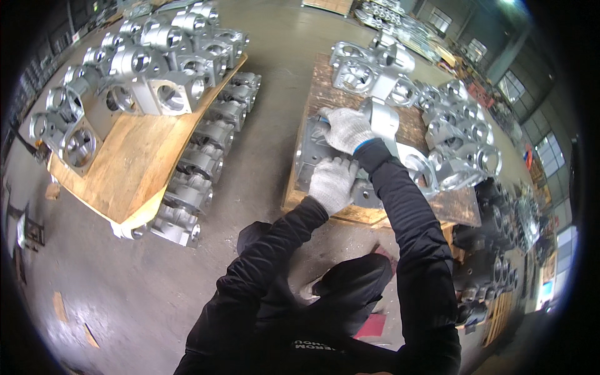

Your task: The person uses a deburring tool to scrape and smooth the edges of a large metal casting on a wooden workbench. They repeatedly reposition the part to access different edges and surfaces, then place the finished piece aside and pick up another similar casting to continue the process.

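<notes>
On the wooden-topped stack to my right lies a grey metal casting (307, 153) with flat faces and bolt holes, at the near left corner. My left hand (331, 184), in a pale knit glove, rests on its near part with bent fingers closed over it. My right hand (347, 130), in a matching glove with a blue cuff edge, is just beyond, over the casting's far part. Its fingers are curled, with a small bluish bit at their tips; what they hold is hidden. A silver ring-shaped casting (382, 119) stands right beside the right hand.
More silver castings (356, 75) stand farther back on the wooden board (325, 94). At left, a plywood sheet (125, 181) bears several castings, with more castings (187, 190) stacked beneath it. Dark castings (481, 272) sit low at right. Red scraps (373, 325) lie on the floor by my legs.
</notes>
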`<state>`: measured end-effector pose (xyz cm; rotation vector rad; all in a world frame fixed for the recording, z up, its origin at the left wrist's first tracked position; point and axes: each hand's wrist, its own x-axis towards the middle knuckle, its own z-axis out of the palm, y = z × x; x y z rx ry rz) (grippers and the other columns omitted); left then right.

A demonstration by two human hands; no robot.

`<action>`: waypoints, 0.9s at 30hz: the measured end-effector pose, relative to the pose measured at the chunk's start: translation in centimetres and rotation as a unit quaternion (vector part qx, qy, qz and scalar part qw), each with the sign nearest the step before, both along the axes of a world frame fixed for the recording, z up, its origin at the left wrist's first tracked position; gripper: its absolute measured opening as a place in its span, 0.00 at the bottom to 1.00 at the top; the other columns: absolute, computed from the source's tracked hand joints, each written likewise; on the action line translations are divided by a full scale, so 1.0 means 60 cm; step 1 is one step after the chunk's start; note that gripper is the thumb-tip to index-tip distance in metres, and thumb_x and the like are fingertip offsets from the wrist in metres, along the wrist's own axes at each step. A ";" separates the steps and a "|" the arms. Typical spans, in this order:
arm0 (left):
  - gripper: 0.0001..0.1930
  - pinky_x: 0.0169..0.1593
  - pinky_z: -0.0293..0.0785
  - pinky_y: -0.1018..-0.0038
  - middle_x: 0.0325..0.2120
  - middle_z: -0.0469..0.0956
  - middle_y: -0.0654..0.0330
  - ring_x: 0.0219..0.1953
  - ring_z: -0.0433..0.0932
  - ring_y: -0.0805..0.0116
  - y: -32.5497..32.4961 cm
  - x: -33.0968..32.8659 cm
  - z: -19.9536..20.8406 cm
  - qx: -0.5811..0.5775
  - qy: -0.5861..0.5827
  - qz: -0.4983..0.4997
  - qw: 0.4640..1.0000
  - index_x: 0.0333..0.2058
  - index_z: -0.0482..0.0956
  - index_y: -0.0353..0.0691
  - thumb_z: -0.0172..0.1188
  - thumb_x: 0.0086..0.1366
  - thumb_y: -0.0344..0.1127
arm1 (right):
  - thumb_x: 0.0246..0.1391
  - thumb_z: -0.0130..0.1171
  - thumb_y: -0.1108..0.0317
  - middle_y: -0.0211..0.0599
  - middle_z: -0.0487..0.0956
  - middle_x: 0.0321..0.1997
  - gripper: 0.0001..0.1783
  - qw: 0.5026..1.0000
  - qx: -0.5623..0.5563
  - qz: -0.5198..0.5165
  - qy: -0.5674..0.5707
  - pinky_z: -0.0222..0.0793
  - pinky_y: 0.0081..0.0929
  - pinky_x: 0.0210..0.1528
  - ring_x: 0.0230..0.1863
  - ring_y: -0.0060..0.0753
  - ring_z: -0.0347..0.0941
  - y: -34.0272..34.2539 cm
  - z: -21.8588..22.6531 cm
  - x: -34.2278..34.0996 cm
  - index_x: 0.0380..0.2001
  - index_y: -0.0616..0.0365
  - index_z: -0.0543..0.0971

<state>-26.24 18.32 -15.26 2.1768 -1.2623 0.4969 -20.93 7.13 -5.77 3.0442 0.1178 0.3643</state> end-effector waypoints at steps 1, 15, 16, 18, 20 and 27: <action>0.21 0.51 0.72 0.57 0.38 0.81 0.50 0.45 0.79 0.53 0.001 0.002 -0.002 -0.008 0.003 -0.010 1.000 0.44 0.80 0.35 0.62 0.63 0.49 | 0.61 0.59 0.49 0.47 0.86 0.45 0.23 1.000 -0.014 0.001 0.015 0.76 0.50 0.52 0.50 0.53 0.82 -0.001 0.000 0.021 0.54 0.48 0.82; 0.21 0.50 0.73 0.58 0.38 0.81 0.50 0.40 0.80 0.53 -0.005 0.008 -0.020 -0.088 0.000 -0.022 0.996 0.39 0.81 0.35 0.65 0.61 0.50 | 0.51 0.63 0.55 0.46 0.86 0.43 0.19 0.981 -0.154 0.048 0.107 0.78 0.49 0.51 0.49 0.53 0.83 -0.008 0.012 0.092 0.44 0.51 0.86; 0.21 0.50 0.74 0.58 0.38 0.81 0.51 0.40 0.80 0.53 -0.006 0.007 -0.021 -0.085 -0.003 -0.017 0.996 0.39 0.81 0.36 0.65 0.61 0.50 | 0.49 0.63 0.56 0.46 0.86 0.43 0.20 0.976 -0.180 0.048 0.111 0.78 0.48 0.51 0.49 0.52 0.83 -0.003 0.015 0.094 0.44 0.51 0.86; 0.21 0.50 0.74 0.58 0.38 0.81 0.50 0.41 0.80 0.53 -0.007 0.006 -0.022 -0.076 -0.003 -0.014 0.997 0.39 0.81 0.35 0.65 0.61 0.50 | 0.43 0.62 0.60 0.51 0.87 0.38 0.17 0.973 -0.193 0.080 0.096 0.81 0.45 0.46 0.44 0.52 0.85 0.007 0.020 0.101 0.34 0.57 0.89; 0.21 0.50 0.74 0.58 0.38 0.81 0.50 0.41 0.80 0.53 -0.008 0.005 -0.023 -0.084 -0.009 -0.008 0.996 0.38 0.81 0.35 0.65 0.61 0.50 | 0.41 0.63 0.60 0.51 0.87 0.37 0.16 0.964 -0.228 0.091 0.101 0.82 0.45 0.45 0.42 0.53 0.86 0.019 0.026 0.107 0.31 0.57 0.89; 0.21 0.53 0.72 0.59 0.36 0.81 0.52 0.43 0.79 0.53 -0.008 0.009 -0.029 -0.112 -0.021 -0.019 0.993 0.37 0.81 0.36 0.67 0.58 0.50 | 0.37 0.62 0.62 0.51 0.86 0.34 0.15 0.927 -0.304 0.150 0.158 0.82 0.44 0.43 0.40 0.53 0.86 0.060 0.040 0.094 0.29 0.58 0.88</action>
